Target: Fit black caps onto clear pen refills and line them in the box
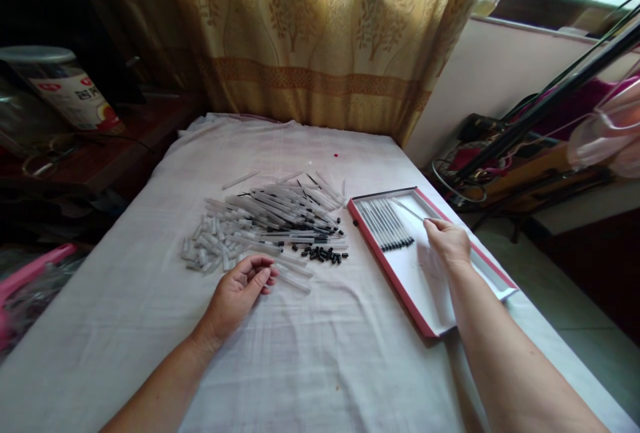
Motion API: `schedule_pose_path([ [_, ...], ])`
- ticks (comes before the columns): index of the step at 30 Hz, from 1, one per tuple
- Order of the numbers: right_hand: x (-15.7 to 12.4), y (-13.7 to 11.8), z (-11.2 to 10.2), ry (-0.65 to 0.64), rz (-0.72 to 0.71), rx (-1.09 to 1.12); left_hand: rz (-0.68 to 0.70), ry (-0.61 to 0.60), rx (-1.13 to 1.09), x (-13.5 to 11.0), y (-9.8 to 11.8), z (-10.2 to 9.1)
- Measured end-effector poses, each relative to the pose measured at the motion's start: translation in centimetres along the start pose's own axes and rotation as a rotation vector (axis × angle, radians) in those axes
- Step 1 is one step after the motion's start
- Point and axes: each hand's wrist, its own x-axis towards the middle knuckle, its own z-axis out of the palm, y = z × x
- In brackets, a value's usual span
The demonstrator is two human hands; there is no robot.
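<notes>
My right hand [449,241] reaches over a red-rimmed white tray [435,323] and pinches the end of a thin clear pen [407,209], held slanting above the tray. Several finished pens [387,225] lie side by side in the tray's far part. My left hand [243,285] rests on the white cloth, palm partly up, fingers loosely curled with nothing in them. It lies just in front of a heap of clear pen barrels [280,216], clear caps [210,246] and small black end pieces [323,254].
The white cloth [300,353] covers the table. A patterned curtain [320,39] hangs behind. A big jar [65,89] stands on a dark shelf at left. A pink object [25,276] lies at the left edge. Black rods [550,103] lean at right.
</notes>
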Motion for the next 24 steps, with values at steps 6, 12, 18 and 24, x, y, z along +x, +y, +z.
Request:
schedule_pose_path([
  [6,-0.66,-0.43,1.39,-0.090,-0.043,-0.063,-0.004,-0.007,0.010,-0.04,0.00,0.05],
  [12,-0.76,-0.59,1.23,-0.151,-0.086,-0.125,-0.011,-0.018,0.009,-0.01,-0.09,0.05],
  [18,-0.84,-0.60,1.21,-0.180,-0.120,-0.120,-0.008,-0.021,0.022,-0.05,-0.05,-0.01],
  [24,-0.83,-0.56,1.08,-0.183,-0.147,-0.108,0.005,-0.024,0.034,-0.06,-0.09,-0.06],
])
